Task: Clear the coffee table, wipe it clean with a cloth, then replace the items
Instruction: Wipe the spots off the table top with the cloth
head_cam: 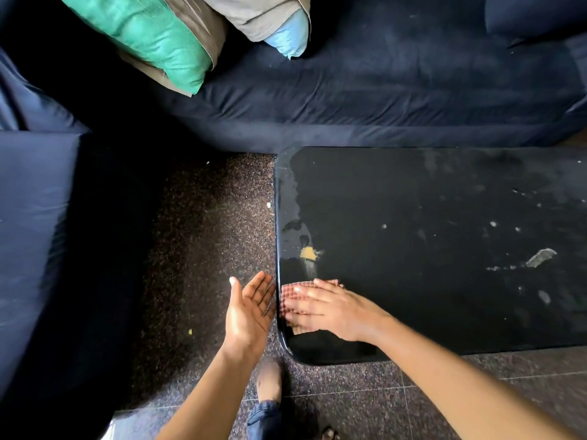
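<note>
The black coffee table (pixel 428 192) fills the right half of the view; its glossy top carries pale smears, white specks and a yellowish chip near the left edge. My right hand (pixel 330 308) lies flat, fingers straight, pressing a pinkish checked cloth (pixel 287 295) onto the table's near left corner. My left hand (pixel 249 308) is held palm up, fingers straight, just off the table's left edge beside the cloth, holding nothing.
A dark blue sofa (pixel 381 90) runs along the far side of the table, with a second sofa section (pixel 35 233) at the left. A green cushion (pixel 149 36) and a grey-blue cushion (pixel 279 30) lie on it. Speckled floor (pixel 206 249) separates sofa and table. My foot (pixel 270 379) stands below.
</note>
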Action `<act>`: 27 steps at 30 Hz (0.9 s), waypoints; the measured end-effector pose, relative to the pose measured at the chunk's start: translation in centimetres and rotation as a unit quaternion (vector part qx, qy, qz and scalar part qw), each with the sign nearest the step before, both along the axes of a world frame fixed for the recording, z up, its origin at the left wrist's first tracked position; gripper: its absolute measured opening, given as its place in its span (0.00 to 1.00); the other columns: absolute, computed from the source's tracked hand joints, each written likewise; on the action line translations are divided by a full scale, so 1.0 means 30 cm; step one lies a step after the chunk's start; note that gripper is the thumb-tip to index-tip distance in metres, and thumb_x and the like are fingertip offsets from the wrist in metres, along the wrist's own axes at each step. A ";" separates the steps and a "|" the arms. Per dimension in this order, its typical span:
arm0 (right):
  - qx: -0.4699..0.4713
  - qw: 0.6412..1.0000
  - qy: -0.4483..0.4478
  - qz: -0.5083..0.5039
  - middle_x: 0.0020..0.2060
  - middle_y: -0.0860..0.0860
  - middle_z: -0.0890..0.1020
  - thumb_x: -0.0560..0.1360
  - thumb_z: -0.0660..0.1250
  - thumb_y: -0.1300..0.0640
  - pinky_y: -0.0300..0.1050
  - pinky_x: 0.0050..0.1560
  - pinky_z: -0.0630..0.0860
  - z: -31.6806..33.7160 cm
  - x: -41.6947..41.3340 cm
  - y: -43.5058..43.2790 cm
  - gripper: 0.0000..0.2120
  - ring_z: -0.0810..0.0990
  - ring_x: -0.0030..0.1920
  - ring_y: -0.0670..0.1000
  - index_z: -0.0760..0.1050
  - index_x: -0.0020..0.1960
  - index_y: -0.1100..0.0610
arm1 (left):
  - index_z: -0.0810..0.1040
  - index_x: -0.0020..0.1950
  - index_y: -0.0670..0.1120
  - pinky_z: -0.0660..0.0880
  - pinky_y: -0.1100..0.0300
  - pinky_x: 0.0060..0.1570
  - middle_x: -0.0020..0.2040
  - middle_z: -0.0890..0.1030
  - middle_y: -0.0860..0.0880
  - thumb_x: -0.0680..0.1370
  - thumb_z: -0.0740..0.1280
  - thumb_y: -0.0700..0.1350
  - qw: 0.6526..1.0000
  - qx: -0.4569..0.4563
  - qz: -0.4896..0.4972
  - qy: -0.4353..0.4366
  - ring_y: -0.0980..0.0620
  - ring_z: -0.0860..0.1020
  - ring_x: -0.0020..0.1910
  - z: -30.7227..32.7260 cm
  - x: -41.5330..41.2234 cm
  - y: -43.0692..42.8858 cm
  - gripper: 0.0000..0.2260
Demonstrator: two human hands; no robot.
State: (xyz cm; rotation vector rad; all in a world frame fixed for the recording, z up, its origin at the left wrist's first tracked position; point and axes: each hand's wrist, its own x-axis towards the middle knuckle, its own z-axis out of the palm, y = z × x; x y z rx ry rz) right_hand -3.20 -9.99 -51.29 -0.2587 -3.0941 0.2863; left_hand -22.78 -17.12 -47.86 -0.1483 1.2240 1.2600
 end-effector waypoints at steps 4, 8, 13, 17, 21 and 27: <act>-0.039 0.999 0.017 -0.008 0.72 0.46 0.66 0.75 0.64 0.66 0.58 0.72 0.56 -0.011 -0.068 0.143 0.28 0.61 0.73 0.53 0.65 0.72 0.49 | 0.68 0.71 0.43 0.62 0.51 0.71 0.68 0.73 0.45 0.80 0.45 0.63 1.000 0.007 0.005 0.007 0.48 0.71 0.67 -0.002 0.006 0.032 0.31; -0.067 0.996 -0.013 -0.062 0.72 0.46 0.67 0.78 0.52 0.58 0.54 0.72 0.53 0.025 -0.129 0.272 0.23 0.57 0.75 0.49 0.66 0.72 0.47 | 0.67 0.71 0.42 0.65 0.55 0.66 0.68 0.73 0.44 0.81 0.45 0.62 1.000 0.013 0.016 0.010 0.48 0.71 0.66 0.012 0.022 0.066 0.31; -0.043 0.997 0.005 -0.058 0.73 0.45 0.64 0.76 0.59 0.64 0.56 0.73 0.51 -0.004 -0.121 0.206 0.27 0.59 0.74 0.53 0.63 0.73 0.48 | 0.67 0.71 0.42 0.67 0.57 0.60 0.67 0.74 0.45 0.80 0.45 0.62 1.000 0.015 0.010 0.017 0.49 0.73 0.64 0.030 0.013 0.104 0.31; -0.054 0.998 0.000 -0.007 0.74 0.42 0.61 0.76 0.63 0.62 0.57 0.73 0.55 -0.031 -0.081 0.162 0.28 0.56 0.75 0.49 0.62 0.73 0.46 | 0.69 0.70 0.43 0.66 0.55 0.66 0.67 0.74 0.45 0.80 0.45 0.63 0.999 0.002 0.017 0.036 0.48 0.72 0.66 0.022 -0.011 0.128 0.31; -0.072 0.996 0.022 -0.038 0.73 0.46 0.65 0.76 0.59 0.64 0.55 0.72 0.56 -0.023 -0.148 0.290 0.26 0.59 0.75 0.51 0.65 0.72 0.48 | 0.69 0.70 0.44 0.61 0.49 0.72 0.68 0.73 0.45 0.80 0.46 0.63 0.999 -0.013 0.016 0.037 0.48 0.71 0.67 0.013 -0.032 0.163 0.30; -0.081 0.985 0.027 -0.150 0.71 0.48 0.69 0.75 0.63 0.66 0.58 0.71 0.58 0.003 -0.259 0.400 0.28 0.60 0.74 0.53 0.66 0.72 0.49 | 0.68 0.71 0.43 0.64 0.53 0.69 0.69 0.73 0.45 0.80 0.46 0.62 0.999 -0.010 0.003 0.031 0.49 0.71 0.66 0.047 -0.021 0.203 0.30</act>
